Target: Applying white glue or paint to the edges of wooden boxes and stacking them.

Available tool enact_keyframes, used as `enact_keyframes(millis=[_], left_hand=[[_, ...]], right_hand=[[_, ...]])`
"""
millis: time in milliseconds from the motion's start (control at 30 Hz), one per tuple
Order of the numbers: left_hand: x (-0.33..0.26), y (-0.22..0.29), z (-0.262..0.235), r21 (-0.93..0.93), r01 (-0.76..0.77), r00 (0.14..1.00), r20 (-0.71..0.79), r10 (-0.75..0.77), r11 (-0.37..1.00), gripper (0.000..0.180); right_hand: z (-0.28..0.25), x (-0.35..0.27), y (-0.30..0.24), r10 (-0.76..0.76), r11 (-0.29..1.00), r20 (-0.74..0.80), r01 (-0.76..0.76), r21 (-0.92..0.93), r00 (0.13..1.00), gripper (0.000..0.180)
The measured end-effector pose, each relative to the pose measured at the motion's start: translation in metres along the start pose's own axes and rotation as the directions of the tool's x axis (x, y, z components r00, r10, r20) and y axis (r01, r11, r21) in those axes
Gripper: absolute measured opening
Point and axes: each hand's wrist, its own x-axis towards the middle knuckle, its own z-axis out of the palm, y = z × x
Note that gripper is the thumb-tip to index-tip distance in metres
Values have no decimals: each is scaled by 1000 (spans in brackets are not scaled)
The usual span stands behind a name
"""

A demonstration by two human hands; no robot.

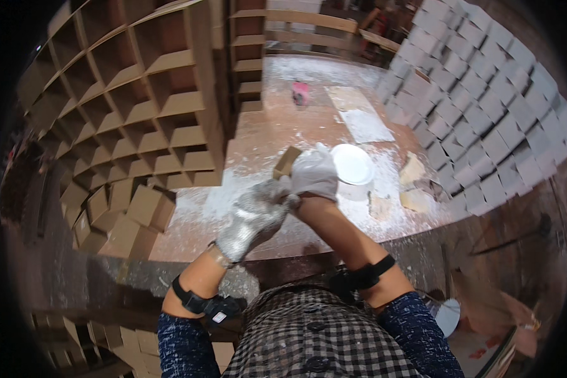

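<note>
My left hand wears a silver-grey glove dusted with white. Its fingers are closed at the wrist of my right hand and seem to pinch the cuff of the white glove there. The right hand's fingers point away and are mostly hidden, so their grip does not show. Just beyond, touching or close to the right glove, stands a small brown cardboard box. A round white dish of white material lies right of that hand.
Stacked open cardboard boxes rise on the left, with loose boxes below. Grey-white blocks form a wall on the right. A pink object, a pale sheet and torn yellowish pieces lie on the powdery table.
</note>
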Motion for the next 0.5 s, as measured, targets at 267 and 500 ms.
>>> enact_keyframes(millis=[267,500], left_hand=[[7,19,-18,-241,-91,970,199,141,966,19],[17,39,6,-424,-57,975,171,142,904,14]], right_hand=[[-15,-17,11,-14,987,29,9,161,999,23],[6,-37,25,-202,892,272,62,449,941,23]])
